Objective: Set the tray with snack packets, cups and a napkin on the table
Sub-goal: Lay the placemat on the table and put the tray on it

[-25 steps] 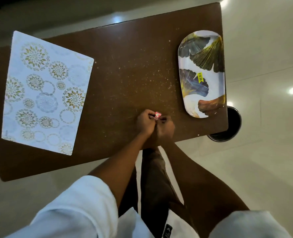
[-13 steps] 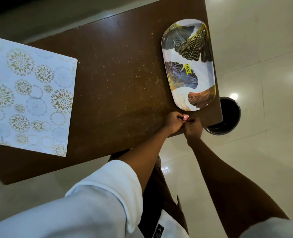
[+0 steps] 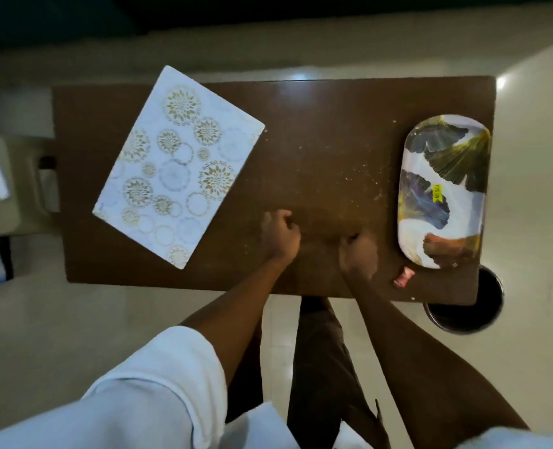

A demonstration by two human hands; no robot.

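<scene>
An oval tray (image 3: 411, 234) printed with leaf shapes lies at the right end of the brown table (image 3: 317, 131), with nothing on it. A small pink and red wrapper (image 3: 403, 277) lies on the table just in front of the tray. My left hand (image 3: 279, 235) hovers over the table's front middle with its fingers curled and nothing in them. To its right my right hand (image 3: 358, 252) also has curled fingers and holds nothing; the wrapper lies a little to its right.
A white placemat (image 3: 178, 165) with gold and blue circle patterns lies at an angle on the table's left half. A dark round bin (image 3: 463, 306) stands on the floor under the table's front right corner. A pale plastic chair (image 3: 16, 183) with items sits at the left.
Both hands held the small wrapper together near the tray; now it lies on the table and both hands have drawn back to the left, apart from each other. The view shifted.
</scene>
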